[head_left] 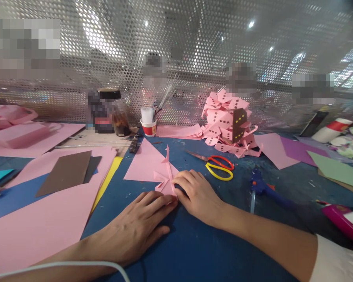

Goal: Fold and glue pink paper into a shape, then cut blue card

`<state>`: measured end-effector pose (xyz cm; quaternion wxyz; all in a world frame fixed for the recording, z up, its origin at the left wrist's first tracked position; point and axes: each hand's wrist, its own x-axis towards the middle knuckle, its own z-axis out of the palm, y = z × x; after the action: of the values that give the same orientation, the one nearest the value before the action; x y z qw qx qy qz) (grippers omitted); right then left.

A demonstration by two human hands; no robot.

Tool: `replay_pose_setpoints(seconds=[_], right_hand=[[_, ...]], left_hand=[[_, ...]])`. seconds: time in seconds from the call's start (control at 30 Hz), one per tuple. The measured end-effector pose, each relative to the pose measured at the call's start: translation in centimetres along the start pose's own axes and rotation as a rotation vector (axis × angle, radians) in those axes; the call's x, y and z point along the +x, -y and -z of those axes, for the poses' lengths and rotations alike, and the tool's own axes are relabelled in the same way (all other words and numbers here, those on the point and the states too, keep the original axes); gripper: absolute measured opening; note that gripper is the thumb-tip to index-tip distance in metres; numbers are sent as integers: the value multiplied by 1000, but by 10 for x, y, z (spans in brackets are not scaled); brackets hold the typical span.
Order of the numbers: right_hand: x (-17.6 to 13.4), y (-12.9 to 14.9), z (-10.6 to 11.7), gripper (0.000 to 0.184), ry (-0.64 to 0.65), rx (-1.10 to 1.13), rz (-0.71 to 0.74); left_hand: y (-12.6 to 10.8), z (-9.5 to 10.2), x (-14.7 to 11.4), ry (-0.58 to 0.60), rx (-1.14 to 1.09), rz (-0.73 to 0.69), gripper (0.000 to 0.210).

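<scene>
Nearest: white cable [76, 263] crosses the left forearm. Left hand [141, 219] flat on the blue surface [200, 250], fingers straight and close together, thumb spread away, tips at the near end of the folded pink paper [168, 172]. Right hand [198, 197] comes in from the right edge, fingers bent against the paper's right side; cannot tell whether thumb and index pinch it. The paper lies midway between the surface's left and right edges, narrow strip pointing to the far edge, partly over a flat pink sheet [144, 164]. Toward the left edge: brown card [66, 172] on a large pink sheet [55, 229]. To the right of the paper: scissors [219, 174], blades parted, then a blue tool [260, 187]. Along the far edge: jar [122, 122], red-and-white cup [150, 130], spotted pink paper construction [222, 121]. Behind: perforated metal wall [188, 43].
</scene>
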<state>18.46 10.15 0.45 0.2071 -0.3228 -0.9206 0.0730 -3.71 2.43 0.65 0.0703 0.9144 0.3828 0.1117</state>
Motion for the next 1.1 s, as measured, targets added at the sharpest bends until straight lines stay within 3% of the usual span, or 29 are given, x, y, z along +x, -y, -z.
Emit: replay_pose_setpoints(seconds=[1.1], right_hand=[[-2, -2, -2, 17, -26, 4, 26]], left_hand=[[0, 0, -1, -3, -11, 8, 49]])
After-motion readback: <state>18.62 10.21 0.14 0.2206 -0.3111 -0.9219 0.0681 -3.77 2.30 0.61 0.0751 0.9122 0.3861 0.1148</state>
